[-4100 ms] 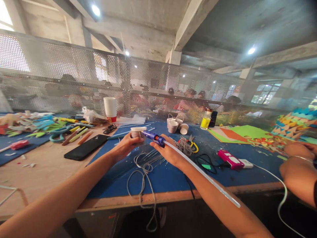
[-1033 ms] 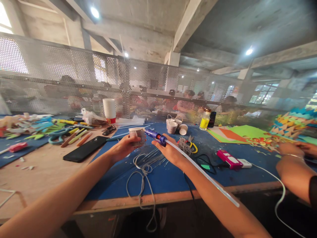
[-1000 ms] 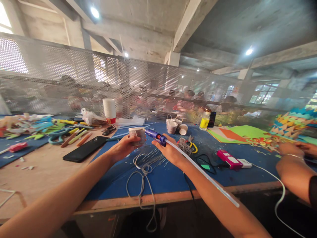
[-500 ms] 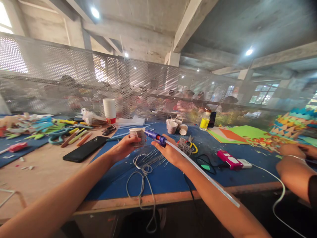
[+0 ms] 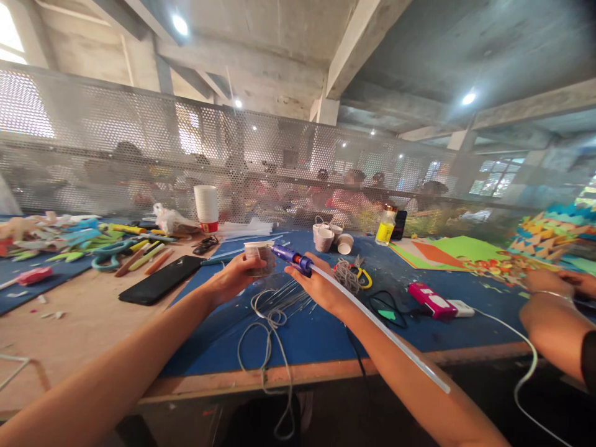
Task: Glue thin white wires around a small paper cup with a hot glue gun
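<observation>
My left hand (image 5: 233,274) is closed round a small paper cup (image 5: 259,256) whose side looks wrapped in grey cord. In my right hand (image 5: 313,279) is a blue hot glue gun (image 5: 292,257), its nozzle at the cup's right side near the rim. A long clear glue stick (image 5: 386,332) runs out of the gun's back along my right forearm. Below the cup, loose grey cord (image 5: 270,335) lies in loops and hangs over the table edge. Whether the nozzle touches the cup I cannot tell.
Several small cups (image 5: 323,237) stand behind, near scissors (image 5: 364,277) and a cord bundle (image 5: 348,275). A pink power block (image 5: 431,300) with a white cable lies right, beside another person's arm (image 5: 549,310). A black phone (image 5: 161,282) and stacked paper cups (image 5: 206,207) are left.
Almost nothing differs. Both hands keep their hold on the cup and the glue gun, and the nozzle stays at the cup's rim.
</observation>
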The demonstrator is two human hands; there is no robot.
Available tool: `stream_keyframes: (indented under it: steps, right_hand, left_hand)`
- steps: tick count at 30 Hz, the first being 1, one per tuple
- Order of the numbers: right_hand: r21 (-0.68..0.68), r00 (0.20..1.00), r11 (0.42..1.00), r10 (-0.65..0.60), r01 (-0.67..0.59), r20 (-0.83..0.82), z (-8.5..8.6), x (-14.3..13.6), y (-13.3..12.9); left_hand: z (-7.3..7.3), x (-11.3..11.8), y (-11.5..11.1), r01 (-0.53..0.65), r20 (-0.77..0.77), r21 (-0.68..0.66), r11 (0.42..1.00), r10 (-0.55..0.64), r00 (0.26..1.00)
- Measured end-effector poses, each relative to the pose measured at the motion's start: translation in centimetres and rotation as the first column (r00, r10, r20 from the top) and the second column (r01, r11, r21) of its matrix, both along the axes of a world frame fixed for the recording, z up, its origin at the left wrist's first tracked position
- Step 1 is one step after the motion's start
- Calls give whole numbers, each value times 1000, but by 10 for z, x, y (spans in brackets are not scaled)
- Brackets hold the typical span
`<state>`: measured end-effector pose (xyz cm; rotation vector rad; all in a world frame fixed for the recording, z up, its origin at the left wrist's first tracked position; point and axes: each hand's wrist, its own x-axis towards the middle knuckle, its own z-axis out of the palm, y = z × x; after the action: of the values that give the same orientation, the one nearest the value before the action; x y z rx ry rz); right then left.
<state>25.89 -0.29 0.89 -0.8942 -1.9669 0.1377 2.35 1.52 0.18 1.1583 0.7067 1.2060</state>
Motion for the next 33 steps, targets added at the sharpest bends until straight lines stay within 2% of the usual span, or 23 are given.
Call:
stream_keyframes:
  steps: [13,21,25,27,29,31,33]
  right_hand:
    - [13,1000,1000,14,-14,7,0,-1,-2]
    - [-47,998,997,65,-65,-9,-1,-1,-2]
    - [-139,993,984,100,-108,-65,1,-1,-2]
    - [-151,995,987,44,-57,-86,1,1,1]
    - [-142,994,986,-98,89,-53,1,4,6]
    - [-155,966,953,-256,259,43,0,7,12]
    - [-176,924,911,-345,372,168,-2,10,19]
  left_hand:
    - [4,1,-6,9,-26,10,1000,-9,1000]
    - [4,2,-6,18,-62,40,999,-15,998]
    - [7,4,-7,-26,-31,7,1000,26,999]
    - [8,3,-7,-58,-13,-15,998,58,998]
    - [7,1,-6,-82,7,-42,996,82,997]
    - [7,-1,-4,-86,36,-56,995,88,995]
    - [7,-4,-4,-102,62,-62,993,106,992]
